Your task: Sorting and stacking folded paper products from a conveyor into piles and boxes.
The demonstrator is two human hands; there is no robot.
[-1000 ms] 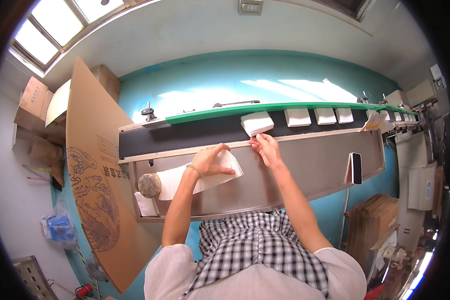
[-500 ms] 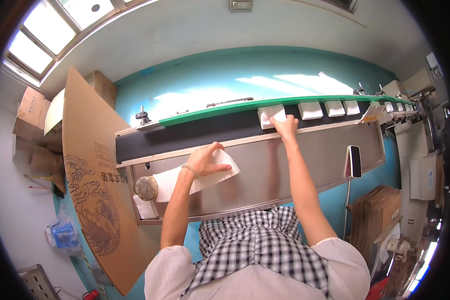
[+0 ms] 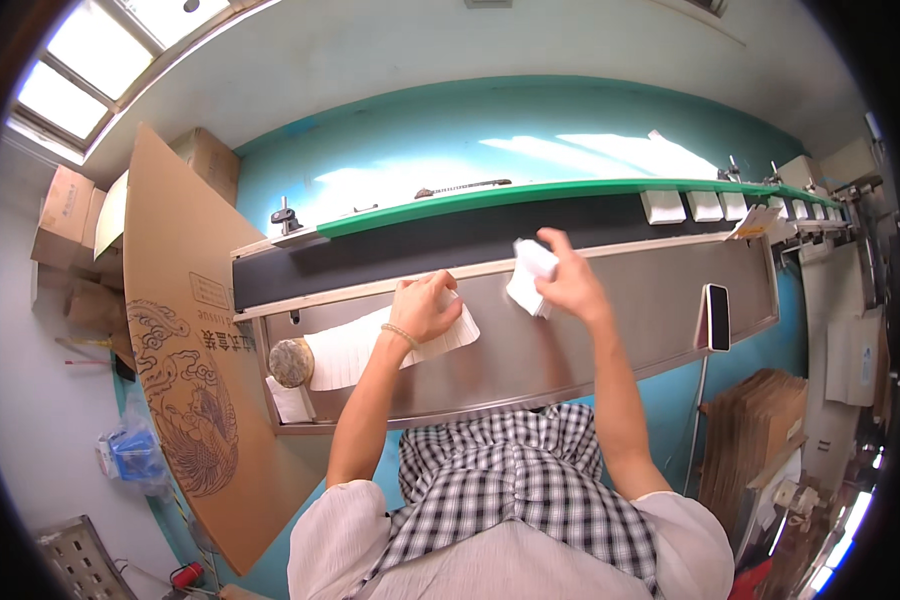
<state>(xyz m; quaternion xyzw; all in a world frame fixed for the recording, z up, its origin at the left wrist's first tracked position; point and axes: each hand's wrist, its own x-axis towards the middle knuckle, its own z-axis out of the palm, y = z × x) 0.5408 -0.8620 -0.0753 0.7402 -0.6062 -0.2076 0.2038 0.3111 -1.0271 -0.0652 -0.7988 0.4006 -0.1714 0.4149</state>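
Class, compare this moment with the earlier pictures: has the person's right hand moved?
Yes. The right hand has pulled back from the black belt toward the person, over the steel table, gripping a white packet.

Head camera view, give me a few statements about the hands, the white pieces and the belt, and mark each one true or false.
1. The right hand holds a white folded piece above the steel table. True.
2. The left hand rests on a stack of white flat pieces. True.
3. The black belt is bare from end to end. False: several white packets sit on it toward the right.
4. A phone stands at the table's left end. False: it stands near the right end.
5. A big sheet of cardboard leans at the person's left. True.
6. Both hands are off the table and hold nothing. False: the left presses the stack, the right grips a piece.
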